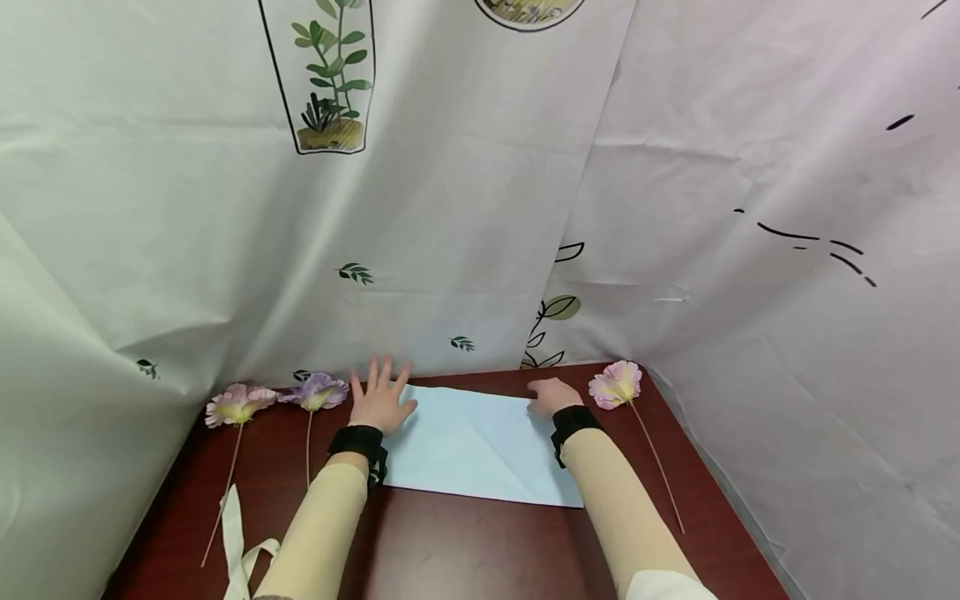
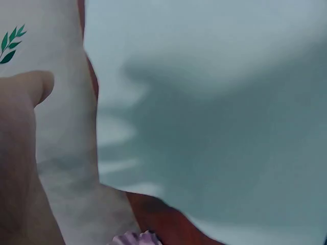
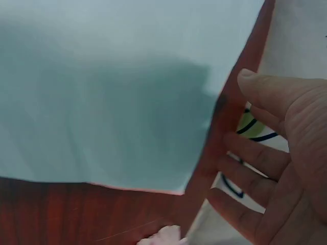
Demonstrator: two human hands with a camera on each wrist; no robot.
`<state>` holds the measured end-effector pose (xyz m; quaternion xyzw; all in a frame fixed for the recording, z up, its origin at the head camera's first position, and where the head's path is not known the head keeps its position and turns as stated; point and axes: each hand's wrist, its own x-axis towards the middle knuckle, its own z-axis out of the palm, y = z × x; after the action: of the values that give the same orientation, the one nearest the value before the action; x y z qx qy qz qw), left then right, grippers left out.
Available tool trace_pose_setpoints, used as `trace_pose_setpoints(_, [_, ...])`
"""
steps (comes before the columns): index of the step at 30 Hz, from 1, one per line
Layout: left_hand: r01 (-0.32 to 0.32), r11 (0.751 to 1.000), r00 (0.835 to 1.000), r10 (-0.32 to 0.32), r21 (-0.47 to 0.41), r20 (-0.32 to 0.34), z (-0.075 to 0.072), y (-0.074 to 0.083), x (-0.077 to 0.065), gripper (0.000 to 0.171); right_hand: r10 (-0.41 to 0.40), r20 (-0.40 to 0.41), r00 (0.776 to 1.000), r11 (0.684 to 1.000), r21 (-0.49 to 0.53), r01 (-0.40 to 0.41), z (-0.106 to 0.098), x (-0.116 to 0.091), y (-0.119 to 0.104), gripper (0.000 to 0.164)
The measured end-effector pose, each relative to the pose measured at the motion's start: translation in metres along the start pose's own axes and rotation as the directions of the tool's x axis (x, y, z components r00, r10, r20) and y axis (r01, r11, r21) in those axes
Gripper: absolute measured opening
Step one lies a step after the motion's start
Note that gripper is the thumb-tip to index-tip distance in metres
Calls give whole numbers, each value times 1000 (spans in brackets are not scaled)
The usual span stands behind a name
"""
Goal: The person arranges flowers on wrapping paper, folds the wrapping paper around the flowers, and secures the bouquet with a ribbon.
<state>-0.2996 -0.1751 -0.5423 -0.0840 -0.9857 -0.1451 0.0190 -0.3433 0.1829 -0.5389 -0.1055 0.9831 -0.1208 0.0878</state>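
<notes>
A pale blue sheet [image 1: 472, 450] lies spread on the dark red-brown table [image 1: 450, 550], with faint creases across it. My left hand [image 1: 380, 406] is over its far left corner, fingers spread; the thumb reaches across the sheet's edge. In the left wrist view part of that hand [image 2: 20, 132] appears beside the sheet [image 2: 219, 138], whose surface carries the hand's shadow. At the far right corner is my right hand [image 1: 553, 397]. Seen from the right wrist, this hand [image 3: 286, 153] has its fingers loosely bent and apart, with nothing between them, just beyond the sheet's edge [image 3: 204, 138].
A pink-and-yellow flower [image 1: 238, 405] and a purple flower [image 1: 318, 392] with long stems lie on the left. Another pink flower [image 1: 618, 384] lies on the right. A cream ribbon [image 1: 234, 533] is at the front left. Printed white cloth [image 1: 450, 208] hangs behind the table.
</notes>
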Motion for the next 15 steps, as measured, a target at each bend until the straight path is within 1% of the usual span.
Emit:
trace_pose_setpoints(5, [-52, 998, 995, 55, -38, 89, 12, 5, -7, 77, 6, 7, 1000, 1000, -9, -6, 13, -3, 16, 51])
trace_pose_setpoints(9, [-84, 995, 985, 90, -46, 149, 20, 8, -12, 76, 10, -22, 1000, 1000, -21, -11, 19, -9, 22, 55])
trace_pose_setpoints(11, [-85, 995, 978, 92, -46, 185, 21, 9, -15, 76, 23, -39, 999, 999, -20, -24, 21, -12, 23, 57])
trace_pose_setpoints(13, [-82, 995, 973, 93, -61, 211, 19, 12, -18, 77, 32, -56, 998, 999, -16, -33, 21, -13, 23, 58])
trace_pose_setpoints(15, [-72, 995, 962, 87, -66, 257, 15, 15, -22, 83, 46, -63, 997, 999, -10, -47, 20, -14, 22, 59])
